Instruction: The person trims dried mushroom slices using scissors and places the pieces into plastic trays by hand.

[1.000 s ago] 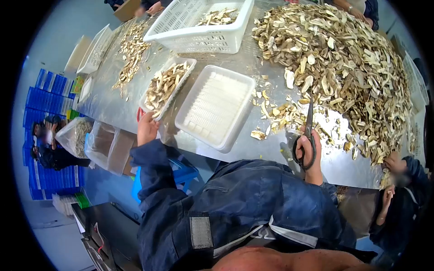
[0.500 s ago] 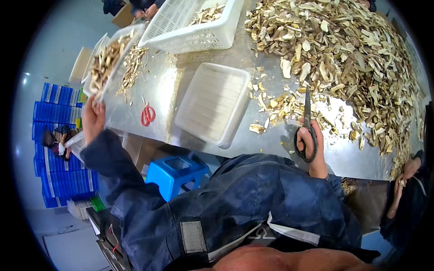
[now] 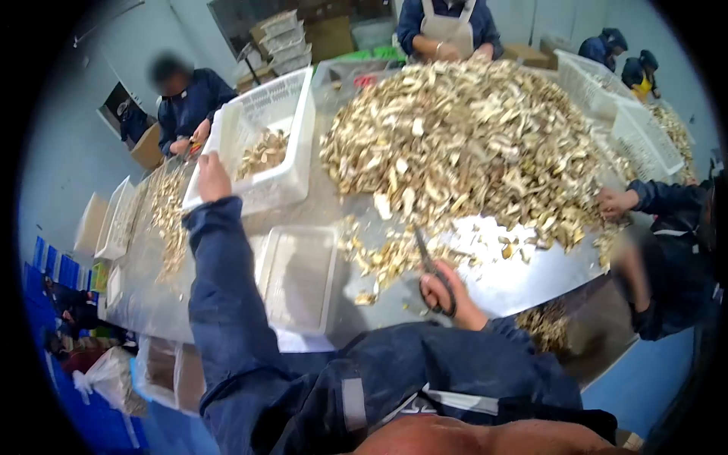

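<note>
One right hand (image 3: 465, 305) grips scissors (image 3: 427, 255), long axis pointing forward-left; left hand (image 3: 214, 179), hold unclear.

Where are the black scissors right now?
Head view, just right of centre: the black scissors are in the person's right hand, blades toward the mushroom pile, to the right of the shallow white tray.

Pale blue-grey walls (image 3: 186, 30) run across the top and left of the frame. A wide, dark, window-like opening (image 3: 326, 9) sits at the top, left of centre; a smaller dark opening (image 3: 115, 98) shows at upper left. A metal table (image 3: 155, 307) spans the middle, white glare lighting its right half. Blue floor (image 3: 656, 387) appears at lower right.
</note>
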Available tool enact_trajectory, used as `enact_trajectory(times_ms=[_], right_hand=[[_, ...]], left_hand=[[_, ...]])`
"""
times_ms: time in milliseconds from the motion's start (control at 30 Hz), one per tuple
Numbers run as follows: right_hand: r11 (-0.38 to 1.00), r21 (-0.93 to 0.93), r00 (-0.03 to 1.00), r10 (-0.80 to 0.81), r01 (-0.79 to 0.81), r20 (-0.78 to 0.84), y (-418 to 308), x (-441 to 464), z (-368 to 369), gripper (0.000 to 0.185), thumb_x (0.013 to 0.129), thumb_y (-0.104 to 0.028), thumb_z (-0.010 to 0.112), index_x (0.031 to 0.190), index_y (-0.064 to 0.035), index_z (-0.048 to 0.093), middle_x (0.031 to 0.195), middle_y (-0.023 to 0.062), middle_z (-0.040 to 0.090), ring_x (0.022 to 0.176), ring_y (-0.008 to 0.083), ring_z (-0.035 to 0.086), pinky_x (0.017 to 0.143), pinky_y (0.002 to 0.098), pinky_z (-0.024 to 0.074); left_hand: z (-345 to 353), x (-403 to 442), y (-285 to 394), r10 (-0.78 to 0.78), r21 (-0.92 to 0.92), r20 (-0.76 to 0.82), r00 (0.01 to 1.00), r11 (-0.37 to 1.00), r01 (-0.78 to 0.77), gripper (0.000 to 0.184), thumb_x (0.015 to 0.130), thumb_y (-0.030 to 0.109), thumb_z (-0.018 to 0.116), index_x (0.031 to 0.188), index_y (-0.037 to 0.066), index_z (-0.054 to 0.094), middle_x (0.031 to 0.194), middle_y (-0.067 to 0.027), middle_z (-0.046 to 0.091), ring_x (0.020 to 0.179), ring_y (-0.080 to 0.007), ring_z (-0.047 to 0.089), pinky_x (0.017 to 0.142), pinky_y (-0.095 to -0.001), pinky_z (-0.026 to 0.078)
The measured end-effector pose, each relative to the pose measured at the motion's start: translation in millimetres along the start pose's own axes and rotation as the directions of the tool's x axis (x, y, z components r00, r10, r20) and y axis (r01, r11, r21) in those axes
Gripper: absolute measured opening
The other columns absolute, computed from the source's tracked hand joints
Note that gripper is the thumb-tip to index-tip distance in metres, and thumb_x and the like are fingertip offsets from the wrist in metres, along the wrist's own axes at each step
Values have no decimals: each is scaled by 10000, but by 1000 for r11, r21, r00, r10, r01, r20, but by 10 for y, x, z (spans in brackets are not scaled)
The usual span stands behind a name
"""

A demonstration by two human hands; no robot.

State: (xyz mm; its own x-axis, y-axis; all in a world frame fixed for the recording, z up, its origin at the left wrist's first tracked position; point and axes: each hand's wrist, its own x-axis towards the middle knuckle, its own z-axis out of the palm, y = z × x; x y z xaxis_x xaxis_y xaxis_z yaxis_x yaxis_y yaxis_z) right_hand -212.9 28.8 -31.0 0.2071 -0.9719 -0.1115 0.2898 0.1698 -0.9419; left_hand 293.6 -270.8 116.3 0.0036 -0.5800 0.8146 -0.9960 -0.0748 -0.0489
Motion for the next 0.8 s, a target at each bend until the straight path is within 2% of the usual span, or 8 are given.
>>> enact_trajectory(times_ms=[133,167,200,233,300,467,700,800], right_hand=[[995,95,1000,16,-16,6,-37,70,-10,287,1031,-161,564,1278,-19,535,685,-18,499,553,67,445,501,225,333],[993,113,1000,15,-17,16,-47,85,-12,297,1027,-170,567,1277,-12,536,686,-15,499,552,68,443,502,226,333],[991,132,1000,17,-20,24,-49,97,-22,308,1023,-179,569,1275,-5,536,688,-13,499,550,70,442,502,226,334],[986,165,999,14,-19,33,6,123,-50,313,1023,-180,566,1271,8,534,689,-8,498,546,74,442,504,230,336],[990,139,999,10,-15,40,-19,126,-43,305,1022,-159,554,1273,11,529,673,-1,491,536,81,441,499,237,334],[994,109,999,1,-6,41,8,150,-31,285,1026,-153,547,1260,9,528,649,6,489,523,85,439,494,243,328],[1000,-6,999,24,-24,31,38,139,18,302,1014,-160,572,1260,10,533,716,13,548,535,74,466,503,228,362],[1000,9,1000,-7,7,5,46,123,20,300,1013,-156,573,1261,8,535,718,7,549,530,71,465,495,226,359]], left_hand=[[-576,133,-221,46,-132,-243,969,988,-80,133,902,78,637,989,16,558,988,-188,596,829,-421,623,656,-458,529],[-752,88,-360,-37,-228,-241,970,973,-19,160,922,118,670,953,7,559,915,-152,597,792,-318,625,633,-386,522],[-1079,-29,-290,-411,-717,119,904,594,365,233,950,187,693,921,4,552,843,-86,567,820,-193,605,646,-324,510],[-1376,-199,-325,-499,-784,219,839,422,456,220,981,183,678,927,-1,571,889,-53,544,861,-125,563,664,-283,503],[-1569,-787,-781,-505,-765,140,852,491,417,159,972,128,667,1017,-8,599,919,-71,546,831,-154,562,698,-309,503],[-2124,-2404,-728,-607,-800,584,540,-314,512,120,1026,170,589,948,81,565,837,-29,580,734,-135,565,798,-347,530],[-1808,-3398,-451,-515,-562,805,293,-505,655,277,1048,228,550,1227,17,566,1137,-73,610,980,-156,596,825,-300,541],[-1995,-3279,-141,-767,-594,629,125,-371,714,388,1043,238,552,1346,0,507,1225,-105,574,1062,-204,584,866,-326,524]])
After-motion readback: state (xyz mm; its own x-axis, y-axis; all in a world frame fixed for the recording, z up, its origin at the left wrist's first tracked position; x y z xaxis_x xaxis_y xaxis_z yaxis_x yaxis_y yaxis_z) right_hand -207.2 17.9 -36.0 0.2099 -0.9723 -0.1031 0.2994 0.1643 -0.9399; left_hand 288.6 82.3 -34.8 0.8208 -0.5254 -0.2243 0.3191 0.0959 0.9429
